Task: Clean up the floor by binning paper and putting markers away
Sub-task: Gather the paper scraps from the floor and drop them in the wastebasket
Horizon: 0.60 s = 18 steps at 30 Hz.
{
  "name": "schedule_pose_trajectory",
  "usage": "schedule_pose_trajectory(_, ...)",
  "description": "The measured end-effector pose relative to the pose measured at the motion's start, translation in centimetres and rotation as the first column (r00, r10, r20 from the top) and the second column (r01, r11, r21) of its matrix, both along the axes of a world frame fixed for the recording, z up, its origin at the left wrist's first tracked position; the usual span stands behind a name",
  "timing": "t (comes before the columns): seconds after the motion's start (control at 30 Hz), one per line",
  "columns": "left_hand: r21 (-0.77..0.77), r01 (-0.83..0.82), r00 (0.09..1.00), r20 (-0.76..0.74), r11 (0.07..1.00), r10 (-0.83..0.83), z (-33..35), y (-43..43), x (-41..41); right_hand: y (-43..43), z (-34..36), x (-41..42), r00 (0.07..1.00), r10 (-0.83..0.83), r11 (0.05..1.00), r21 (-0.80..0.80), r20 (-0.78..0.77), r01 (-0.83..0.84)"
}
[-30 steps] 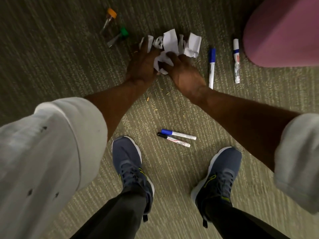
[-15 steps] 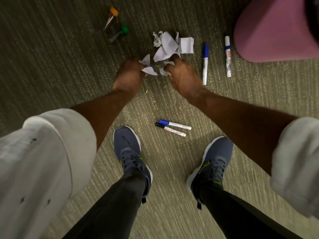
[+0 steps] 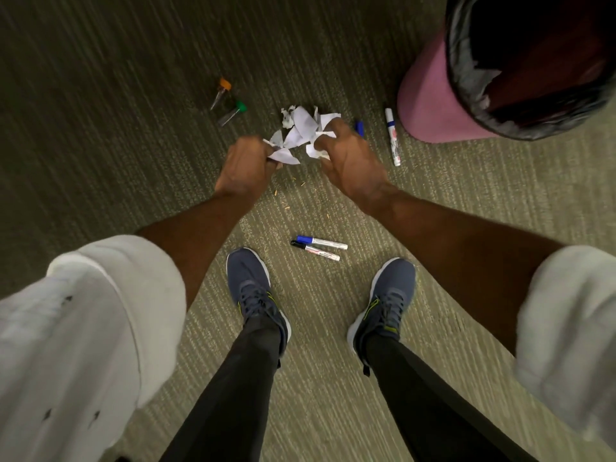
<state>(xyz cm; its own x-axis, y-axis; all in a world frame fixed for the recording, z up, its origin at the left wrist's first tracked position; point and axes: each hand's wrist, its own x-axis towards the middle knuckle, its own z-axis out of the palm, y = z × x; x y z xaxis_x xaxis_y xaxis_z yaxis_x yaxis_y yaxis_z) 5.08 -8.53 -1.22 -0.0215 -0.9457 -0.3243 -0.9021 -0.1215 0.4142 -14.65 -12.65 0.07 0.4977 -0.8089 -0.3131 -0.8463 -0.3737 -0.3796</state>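
- Your left hand (image 3: 246, 166) was clenched on a paper scrap (image 3: 283, 155); your right hand (image 3: 350, 161) was pinched on crumpled paper (image 3: 305, 126).
- Bin (image 3: 430, 98) stood right of them.
- Two markers (image 3: 318, 247) lay between your shoes (image 3: 253, 288), on open carpet (image 3: 100, 111).

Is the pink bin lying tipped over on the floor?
No, the pink bin stands upright beside the crumpled paper, its dark lined opening facing up.

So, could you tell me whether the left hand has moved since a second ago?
Yes. The left hand, clutching paper scraps, has drawn back from the green-capped tube toward the pair of markers near the feet.
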Motion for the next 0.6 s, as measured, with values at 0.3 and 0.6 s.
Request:
schedule_pose_trajectory(0.3,0.0,0.004,0.995,-0.097,1.0,-0.004,9.3,-3.4,-4.4,-2.9,9.1,-3.9,0.997,-0.076,0.995,-0.064,0.004,0.076)
schedule_pose_trajectory(0.6,-0.038,0.089,0.978,-0.184,0.995,-0.094,16.9,-9.3,-12.8,-6.3,15.5,-11.2,0.97,-0.238,0.965,-0.106,0.049,0.242)
